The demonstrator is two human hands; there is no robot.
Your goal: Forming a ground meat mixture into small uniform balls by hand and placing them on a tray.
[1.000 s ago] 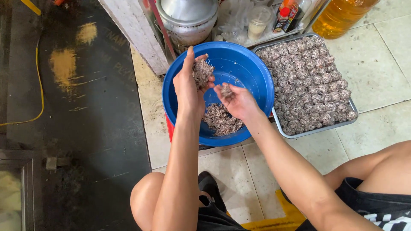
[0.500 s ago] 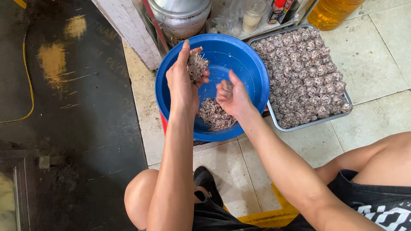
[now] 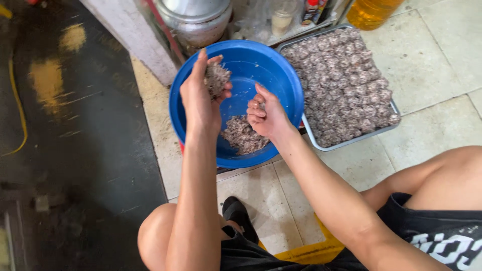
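Two hands are up over a blue basin (image 3: 281, 75) sitting on the floor. The left hand (image 3: 201, 95) is curled around a lump of minced mix (image 3: 217, 79), grey-brown with pale flecks, coarse and sticky looking, held above the basin's far-left side. The right hand (image 3: 266, 114) is loosely closed with the fingers bent in; can't tell if there's anything inside it. A bigger heap of the same mix (image 3: 242, 135) lies in the bottom of the basin, toward the near rim, right under both hands.

Just beside the basin on the right, pretty much touching it, is a metal tray (image 3: 351, 142) packed edge to edge with rolled balls (image 3: 346, 85) of the stuff. A steel pot (image 3: 198, 20) stands right behind the basin, and a jug of yellow oil (image 3: 371, 11) sits past the tray's far corner.

Open room is mostly the pale tiled floor (image 3: 432, 55) to the right and near the knees. To the left the tile ends at a dark, stained floor (image 3: 75, 150) with a yellow cable (image 3: 20, 115).
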